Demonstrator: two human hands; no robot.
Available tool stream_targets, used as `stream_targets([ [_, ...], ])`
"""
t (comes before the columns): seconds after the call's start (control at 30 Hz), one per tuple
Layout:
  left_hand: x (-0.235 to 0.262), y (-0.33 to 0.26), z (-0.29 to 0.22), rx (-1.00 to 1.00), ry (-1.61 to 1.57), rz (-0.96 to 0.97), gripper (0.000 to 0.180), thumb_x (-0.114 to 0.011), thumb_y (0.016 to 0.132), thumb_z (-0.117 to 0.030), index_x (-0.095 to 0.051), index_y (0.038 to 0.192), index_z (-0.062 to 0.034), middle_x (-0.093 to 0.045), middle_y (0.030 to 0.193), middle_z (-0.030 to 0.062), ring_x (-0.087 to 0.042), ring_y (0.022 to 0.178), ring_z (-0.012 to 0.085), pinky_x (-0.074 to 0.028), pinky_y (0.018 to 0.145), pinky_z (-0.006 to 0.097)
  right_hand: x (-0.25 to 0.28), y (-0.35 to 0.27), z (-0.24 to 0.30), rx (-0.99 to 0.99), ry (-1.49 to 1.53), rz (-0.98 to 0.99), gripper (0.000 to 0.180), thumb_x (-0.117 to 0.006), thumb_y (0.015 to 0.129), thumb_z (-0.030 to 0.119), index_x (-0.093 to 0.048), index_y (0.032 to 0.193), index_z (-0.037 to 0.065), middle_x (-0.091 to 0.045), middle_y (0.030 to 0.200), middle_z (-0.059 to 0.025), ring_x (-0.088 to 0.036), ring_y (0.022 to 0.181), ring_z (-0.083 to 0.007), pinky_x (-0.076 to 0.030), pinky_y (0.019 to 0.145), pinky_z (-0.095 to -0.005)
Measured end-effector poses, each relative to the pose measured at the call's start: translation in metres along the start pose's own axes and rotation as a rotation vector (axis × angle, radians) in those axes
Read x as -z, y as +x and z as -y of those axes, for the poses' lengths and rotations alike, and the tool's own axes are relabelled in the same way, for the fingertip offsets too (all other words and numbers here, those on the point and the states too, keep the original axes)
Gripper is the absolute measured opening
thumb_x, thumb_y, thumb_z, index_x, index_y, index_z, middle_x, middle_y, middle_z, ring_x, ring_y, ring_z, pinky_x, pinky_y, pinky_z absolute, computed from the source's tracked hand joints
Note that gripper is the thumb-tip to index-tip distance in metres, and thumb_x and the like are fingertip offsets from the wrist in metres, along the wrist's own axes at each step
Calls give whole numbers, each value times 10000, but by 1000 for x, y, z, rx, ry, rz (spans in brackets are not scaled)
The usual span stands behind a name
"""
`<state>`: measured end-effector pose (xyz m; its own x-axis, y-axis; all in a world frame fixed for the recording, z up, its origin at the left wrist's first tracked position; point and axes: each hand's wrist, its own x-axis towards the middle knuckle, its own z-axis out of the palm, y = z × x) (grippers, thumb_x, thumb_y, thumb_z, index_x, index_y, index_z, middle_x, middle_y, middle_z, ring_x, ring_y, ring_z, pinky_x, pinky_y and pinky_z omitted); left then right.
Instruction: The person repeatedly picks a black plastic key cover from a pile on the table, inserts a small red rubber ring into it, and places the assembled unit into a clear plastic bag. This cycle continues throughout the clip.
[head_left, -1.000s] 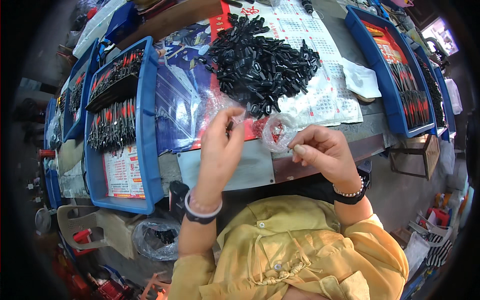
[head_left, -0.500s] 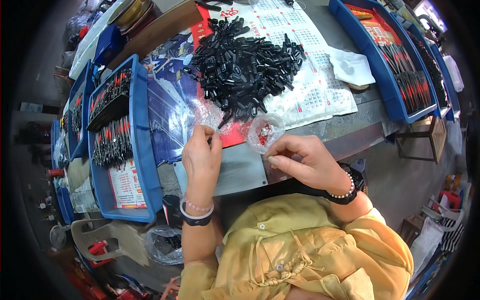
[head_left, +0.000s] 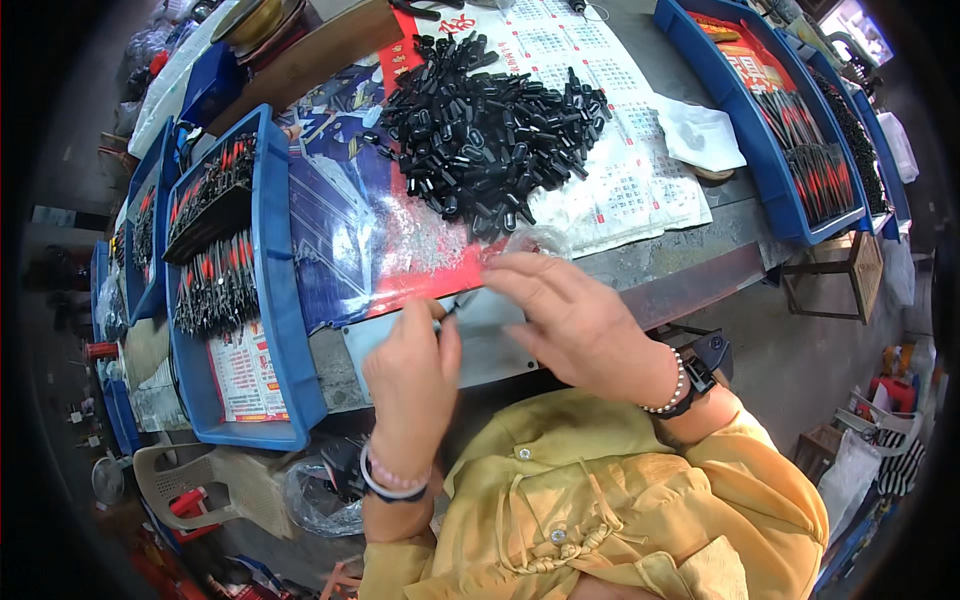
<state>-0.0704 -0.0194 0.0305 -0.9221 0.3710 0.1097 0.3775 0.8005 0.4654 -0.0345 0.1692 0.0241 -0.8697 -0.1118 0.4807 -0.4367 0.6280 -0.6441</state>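
Note:
My left hand (head_left: 412, 365) is closed, pinching a small black piece (head_left: 450, 305) over the grey metal plate (head_left: 490, 350) at the table's front edge. To its right, my right hand (head_left: 580, 325) is open, fingers stretched toward the left, the thumb apart from them. Behind those fingers is a clear plastic container (head_left: 540, 240), mostly covered by the hand; the small red bits inside it cannot be made out now. Beyond both hands lies a large heap of small black plastic parts (head_left: 480, 140), spread over printed paper sheets (head_left: 640, 190).
A blue tray (head_left: 275, 270) of black pieces with red marks stands at the left, and a similar blue tray (head_left: 800, 215) at the right. White cloth or paper (head_left: 700, 135) lies right of the heap. A beige chair (head_left: 215, 485) and a clear bag (head_left: 325, 500) are below the table's left side.
My left hand has come slightly nearer with the small black piece. My right hand has moved left, its fingers going from a pinch to stretched out, and now covers much of the clear container.

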Motion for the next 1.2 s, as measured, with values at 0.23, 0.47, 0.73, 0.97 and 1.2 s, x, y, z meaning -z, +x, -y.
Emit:
stream_targets([
  [0.23, 20, -25, -18, 7, -474, 34, 250, -683, 821, -12, -591, 1053, -8, -634, 772, 78, -612, 603, 119, -486, 557, 253, 2, -2, 9, -166, 308, 485, 284, -646, 829, 41, -561, 1095, -8, -627, 950, -125, -654, 780, -220, -518, 684, -313],
  [0.47, 3, -30, -25, 231, -1034, 189, 325, -654, 851, 12, -580, 1166, 33, -606, 877, 3, -575, 809, 46, -480, 702, 195, 2, -24, 24, -419, 587, 238, 341, -592, 878, 66, -434, 1175, 14, -634, 989, -187, -664, 797, -325, -517, 694, -388],
  [0.73, -4, -38, -22, 365, -1363, 225, 115, -524, 942, -21, -539, 1054, -2, -602, 978, 27, -538, 786, 26, -423, 656, 162, 22, -20, 14, -141, 274, 250, 264, -669, 824, 30, -566, 1067, 25, -652, 915, -131, -667, 795, -271, -532, 681, -325],
  [0.97, -6, -39, -18, 403, -1441, 296, 132, -507, 949, -49, -537, 1066, 4, -641, 892, 68, -569, 794, 72, -431, 705, 198, 9, 11, -43, -127, -181, 224, 73, -601, 816, 72, -627, 870, 30, -580, 772, -111, -596, 724, -318, -489, 640, -389],
  [1.2, -6, -45, -14, 428, -1431, 269, 230, -560, 930, -56, -545, 1141, 33, -629, 898, 70, -522, 731, 73, -400, 665, 206, -7, 26, -44, -169, -381, 435, 74, -565, 780, 87, -570, 764, 14, -591, 797, -138, -609, 742, -341, -492, 619, -429],
])
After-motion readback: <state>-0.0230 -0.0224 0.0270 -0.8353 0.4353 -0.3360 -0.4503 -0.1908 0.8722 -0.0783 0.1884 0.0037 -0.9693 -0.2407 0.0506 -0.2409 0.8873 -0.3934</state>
